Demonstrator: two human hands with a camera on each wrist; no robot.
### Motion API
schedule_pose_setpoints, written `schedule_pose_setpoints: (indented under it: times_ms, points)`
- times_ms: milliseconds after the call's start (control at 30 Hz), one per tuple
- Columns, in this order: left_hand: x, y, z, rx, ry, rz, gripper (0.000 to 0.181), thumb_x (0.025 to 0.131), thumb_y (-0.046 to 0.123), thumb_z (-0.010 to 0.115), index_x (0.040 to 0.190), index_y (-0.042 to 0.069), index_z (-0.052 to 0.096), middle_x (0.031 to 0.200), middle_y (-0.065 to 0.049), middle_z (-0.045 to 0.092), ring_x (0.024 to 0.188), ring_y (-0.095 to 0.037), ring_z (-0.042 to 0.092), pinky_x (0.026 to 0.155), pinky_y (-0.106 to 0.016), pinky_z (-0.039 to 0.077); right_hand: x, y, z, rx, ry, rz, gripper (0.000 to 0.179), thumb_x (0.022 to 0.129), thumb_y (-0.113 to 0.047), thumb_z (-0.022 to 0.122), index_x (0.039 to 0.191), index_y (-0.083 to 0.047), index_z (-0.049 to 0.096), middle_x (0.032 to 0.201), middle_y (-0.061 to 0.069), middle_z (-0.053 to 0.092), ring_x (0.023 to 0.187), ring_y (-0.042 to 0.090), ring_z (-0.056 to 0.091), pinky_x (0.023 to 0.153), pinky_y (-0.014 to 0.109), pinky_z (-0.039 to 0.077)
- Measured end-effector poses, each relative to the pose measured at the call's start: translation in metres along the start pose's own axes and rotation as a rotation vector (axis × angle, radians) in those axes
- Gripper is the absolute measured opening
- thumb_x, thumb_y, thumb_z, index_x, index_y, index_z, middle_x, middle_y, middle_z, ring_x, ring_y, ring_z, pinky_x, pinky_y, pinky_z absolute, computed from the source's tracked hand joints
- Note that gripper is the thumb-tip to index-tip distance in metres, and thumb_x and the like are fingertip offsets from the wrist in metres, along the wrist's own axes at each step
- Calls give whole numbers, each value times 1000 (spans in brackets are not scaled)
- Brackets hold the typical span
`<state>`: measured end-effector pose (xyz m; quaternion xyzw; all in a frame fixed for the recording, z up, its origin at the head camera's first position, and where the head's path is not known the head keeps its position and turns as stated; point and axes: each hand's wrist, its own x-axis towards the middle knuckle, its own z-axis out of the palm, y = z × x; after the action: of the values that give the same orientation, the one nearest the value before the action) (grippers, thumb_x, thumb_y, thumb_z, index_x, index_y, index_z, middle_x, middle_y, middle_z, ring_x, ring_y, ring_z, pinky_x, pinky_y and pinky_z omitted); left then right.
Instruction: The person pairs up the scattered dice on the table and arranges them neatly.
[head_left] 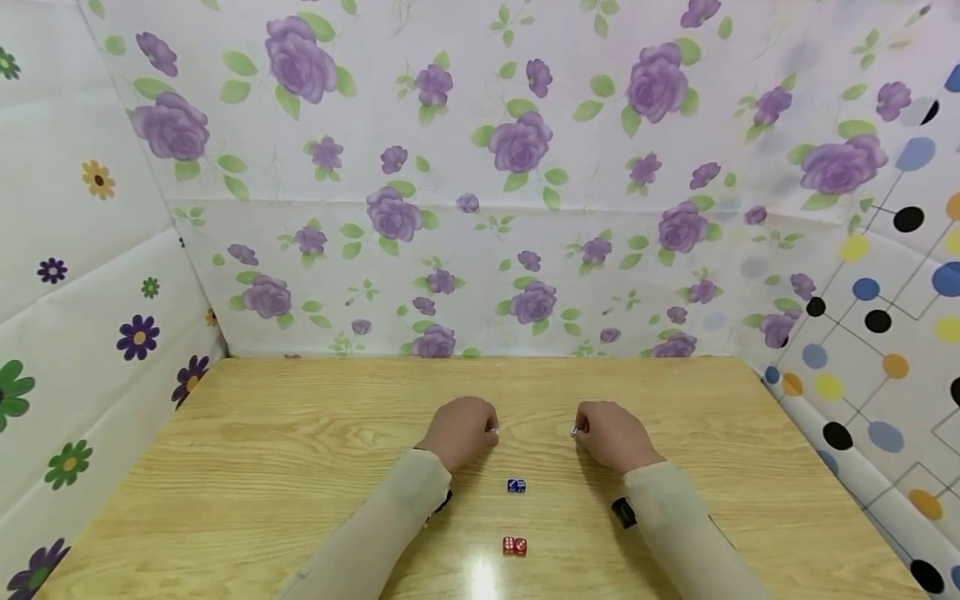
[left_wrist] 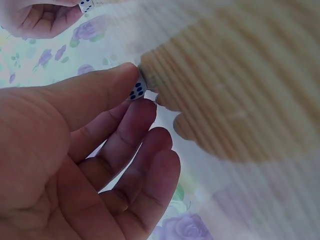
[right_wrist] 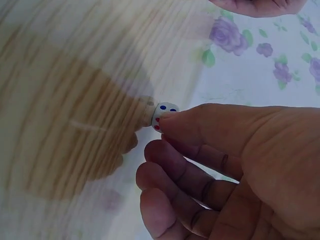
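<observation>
Between thumb and fingers my left hand (head_left: pixel 461 428) pinches a white die (left_wrist: pixel 137 88), its blue pips showing in the left wrist view. My right hand (head_left: pixel 617 433) likewise pinches another white die (right_wrist: pixel 162 116), which shows blue and red pips in the right wrist view. Both hands are low over the table, apart from each other, the dice facing inward. Nearer to me, centred between the forearms, a pair of blue dice (head_left: pixel 516 485) sits side by side. Closer still lies a pair of red dice (head_left: pixel 514 546), also touching or nearly so.
The wooden table (head_left: pixel 360 400) has a glossy top with a light reflection near its front. A flowered sheet (head_left: pixel 480 250) hangs along the back edge. Patterned sheets also stand at the left and right sides. A dark strap (head_left: pixel 623 512) is below the right sleeve.
</observation>
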<state>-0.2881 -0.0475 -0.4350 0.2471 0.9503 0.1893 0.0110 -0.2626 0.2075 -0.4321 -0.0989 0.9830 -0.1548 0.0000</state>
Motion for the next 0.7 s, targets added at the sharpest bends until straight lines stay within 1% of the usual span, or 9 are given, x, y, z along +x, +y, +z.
schedule_pose_setpoints:
  times_ms: [267,500,700]
  points:
    - [-5,1,-1,-15,-8,26,9,93,11,74,84,13,74,81,4,68,74,-10,59,72,-33,54,-2,-5,1,-8,23,-16,10,92,-8,76,85,-11,70,83,2,67,72,15,57,66,37,52]
    - [-8,1,2,2,-22,13,10,94,13,74,84,14,75,81,6,69,73,-9,59,71,-31,53,-6,-14,4,6,41,-10,13,92,-8,76,82,-11,68,79,1,64,68,14,53,63,35,49]
    - [-10,2,1,-1,-10,21,10,94,14,75,84,14,74,81,6,68,72,-9,58,71,-32,53,-5,-20,8,-8,44,-26,16,92,-9,77,80,-12,67,77,0,62,66,14,51,62,34,48]
